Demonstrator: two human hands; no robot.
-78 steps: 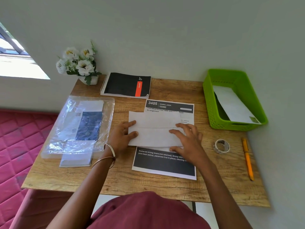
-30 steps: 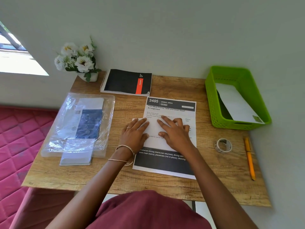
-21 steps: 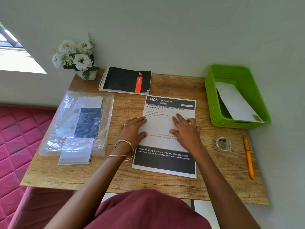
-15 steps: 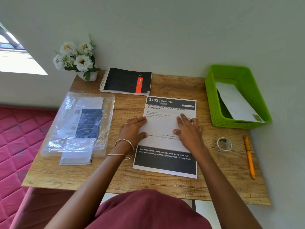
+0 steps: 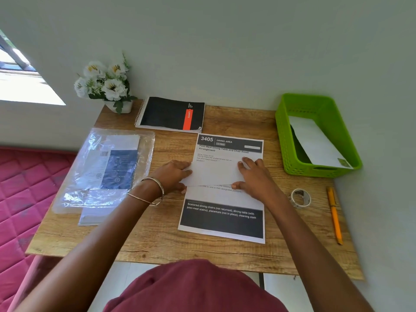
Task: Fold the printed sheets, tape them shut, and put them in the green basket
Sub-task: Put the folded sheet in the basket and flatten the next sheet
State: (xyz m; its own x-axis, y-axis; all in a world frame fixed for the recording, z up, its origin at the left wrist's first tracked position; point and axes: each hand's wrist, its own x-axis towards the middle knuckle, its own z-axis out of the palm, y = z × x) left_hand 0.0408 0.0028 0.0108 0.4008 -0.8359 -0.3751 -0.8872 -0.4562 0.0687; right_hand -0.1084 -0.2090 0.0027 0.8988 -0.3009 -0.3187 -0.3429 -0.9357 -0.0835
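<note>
A folded white sheet [image 5: 213, 174] lies across the middle of a printed sheet [image 5: 222, 219] headed "3405 Dining Area" on the wooden table. My left hand [image 5: 173, 174] pinches the folded sheet's left end, fingers on top and thumb at its lower edge. My right hand [image 5: 256, 176] holds the right end the same way. A thin shadow runs under the folded sheet's near edge. The green basket [image 5: 281, 136] stands at the back right with one taped folded sheet [image 5: 315, 143] inside. A roll of clear tape [image 5: 300, 197] lies right of my right hand.
An orange pen [image 5: 335, 215] lies near the table's right edge. A black spiral notebook [image 5: 171, 113] and a pot of white flowers [image 5: 103, 84] sit at the back. A plastic bag of papers [image 5: 105, 170] covers the left side. A pink mattress [image 5: 22, 188] lies beyond.
My hands slid apart from the middle of the folded sheet to its two ends. They pressed flat before; now thumbs sit at the lower edge, which has risen slightly.
</note>
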